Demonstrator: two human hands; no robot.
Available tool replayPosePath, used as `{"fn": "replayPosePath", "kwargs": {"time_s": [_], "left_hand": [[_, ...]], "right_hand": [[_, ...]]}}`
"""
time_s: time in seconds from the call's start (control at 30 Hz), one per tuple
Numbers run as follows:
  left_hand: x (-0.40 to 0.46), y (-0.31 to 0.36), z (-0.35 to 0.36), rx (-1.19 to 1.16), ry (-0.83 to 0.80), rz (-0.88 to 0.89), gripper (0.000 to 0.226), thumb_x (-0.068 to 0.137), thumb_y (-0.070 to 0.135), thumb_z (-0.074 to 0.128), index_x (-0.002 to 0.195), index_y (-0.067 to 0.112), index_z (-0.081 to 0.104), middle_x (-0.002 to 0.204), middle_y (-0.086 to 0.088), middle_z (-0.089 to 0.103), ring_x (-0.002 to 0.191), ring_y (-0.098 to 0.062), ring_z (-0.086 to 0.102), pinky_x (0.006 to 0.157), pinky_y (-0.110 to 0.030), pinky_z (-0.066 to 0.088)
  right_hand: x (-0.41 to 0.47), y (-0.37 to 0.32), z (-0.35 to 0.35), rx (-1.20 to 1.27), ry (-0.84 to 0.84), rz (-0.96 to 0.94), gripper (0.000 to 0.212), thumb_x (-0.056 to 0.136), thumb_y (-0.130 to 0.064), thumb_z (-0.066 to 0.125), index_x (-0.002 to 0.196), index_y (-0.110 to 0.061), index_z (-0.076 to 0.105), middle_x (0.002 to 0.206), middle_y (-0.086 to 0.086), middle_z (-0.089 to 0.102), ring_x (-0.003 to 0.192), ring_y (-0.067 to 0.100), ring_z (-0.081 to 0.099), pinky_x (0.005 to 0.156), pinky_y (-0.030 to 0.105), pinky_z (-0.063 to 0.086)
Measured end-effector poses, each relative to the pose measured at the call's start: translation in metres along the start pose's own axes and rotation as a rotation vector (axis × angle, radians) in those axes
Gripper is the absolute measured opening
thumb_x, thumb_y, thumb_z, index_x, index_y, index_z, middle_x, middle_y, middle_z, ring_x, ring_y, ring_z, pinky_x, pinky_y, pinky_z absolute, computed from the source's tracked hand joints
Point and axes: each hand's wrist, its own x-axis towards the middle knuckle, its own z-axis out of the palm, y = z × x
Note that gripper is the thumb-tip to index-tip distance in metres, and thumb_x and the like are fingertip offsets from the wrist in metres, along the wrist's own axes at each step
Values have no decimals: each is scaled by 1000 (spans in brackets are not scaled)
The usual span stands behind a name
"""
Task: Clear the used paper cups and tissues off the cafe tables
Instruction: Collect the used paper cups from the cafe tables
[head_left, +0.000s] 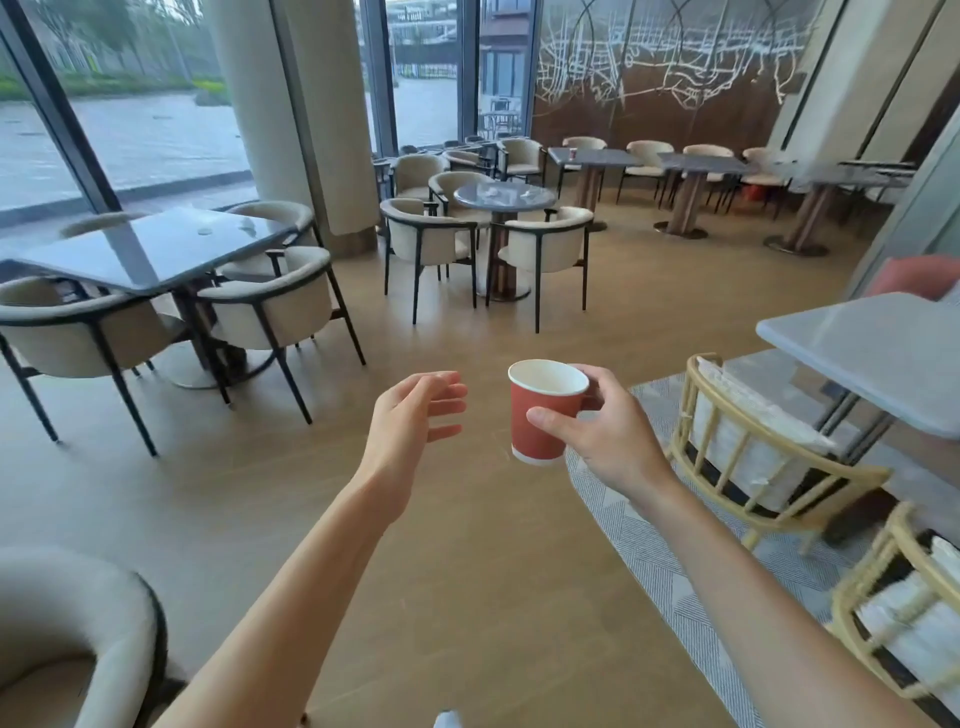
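Note:
My right hand (602, 426) grips a red paper cup (540, 410) with a white rim, upright, in mid-air above the wooden floor. My left hand (415, 410) hovers just left of the cup, fingers relaxed and spread, holding nothing. Crumpled white tissues (501, 195) lie on the round grey table (467, 200) ahead. Another small red cup (573, 154) stands on a far rectangular table (602, 157). Something pale (205, 232) lies on the left square table (150, 254); I cannot tell what it is.
Cream armchairs (270, 306) ring the left and round tables. A wicker chair (753, 447) and a light table (872, 358) stand on a grey rug at right, with a blurred red object (914, 275) behind. Another cream chair (67, 623) sits at bottom left. Open floor lies ahead.

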Motion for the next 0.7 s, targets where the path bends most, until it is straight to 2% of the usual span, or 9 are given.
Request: {"fn": "replayPosePath", "kwargs": {"time_s": [0.33,0.53,0.63,0.7], "left_hand": [[250,7,40,-20,-101,-31,25,101,16,51,104,9,74,104,-12,75,97,-24,70,88,-43,58],[361,12,85,6,-194,-26,25,102,16,50,105,10,74,106,-12,74,97,-22,70,87,-40,58],[417,8,111,3,-219,-25,25,101,16,50,104,10,74,105,-12,75,97,-22,70,87,-41,58],[454,4,127,-4,-232,-17,26,101,16,50,104,9,74,106,-14,75,97,-21,70,88,-41,58]], "right_hand": [[222,39,27,10,80,58,63,73,-28,89,128,-20,59,110,-18,67,94,-16,60,76,5,46],[324,58,25,30,180,75,77,61,-54,84,127,-20,60,112,-11,71,106,4,66,91,26,51],[377,78,21,31,195,85,73,64,-51,85,126,-21,61,111,-12,71,105,2,65,91,26,52],[415,94,17,30,205,93,67,70,-45,88,127,-22,61,113,-10,71,106,7,67,94,31,53]]}}
